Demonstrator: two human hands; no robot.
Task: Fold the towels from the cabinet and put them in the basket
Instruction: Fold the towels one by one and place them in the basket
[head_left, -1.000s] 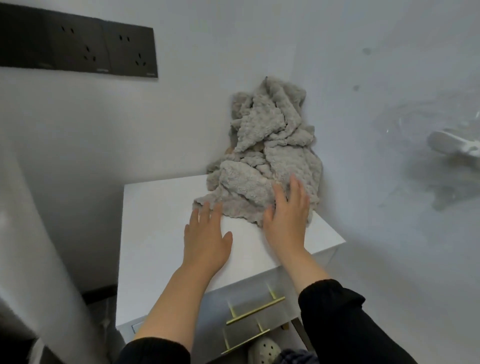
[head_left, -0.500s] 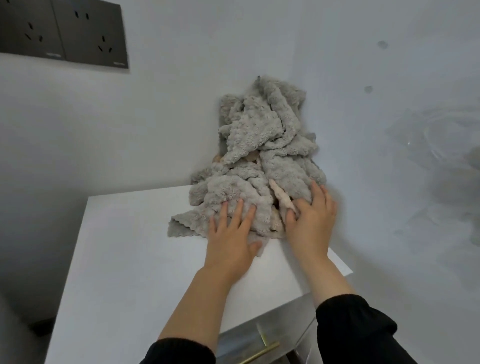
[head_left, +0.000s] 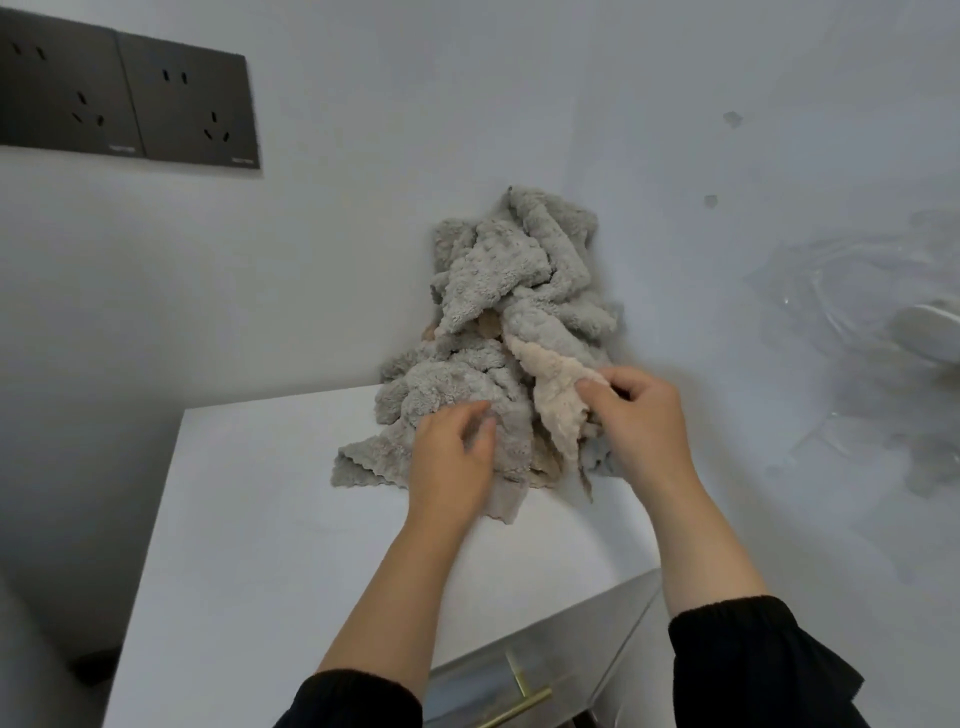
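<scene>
White cabinet top (head_left: 270, 545) — flat, matte, seen from above and in front. One heap of towels (head_left: 498, 291) sits on its far right corner, piled high and leaning into the corner where the two walls (head_left: 311, 291) meet. Mostly grey plush. One beige towel (head_left: 553, 395) runs down the heap's right side. At the foot a grey towel (head_left: 374, 460) spreads leftward, its scalloped edge flat on the surface. Under the front edge — a reflective drawer front (head_left: 550, 639) with a brass handle (head_left: 519, 701).

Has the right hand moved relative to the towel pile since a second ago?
Yes. The right hand lay flat at the front edge of the towel pile on the cabinet top; now it is farther up the pile, pinching a beige towel.
</scene>
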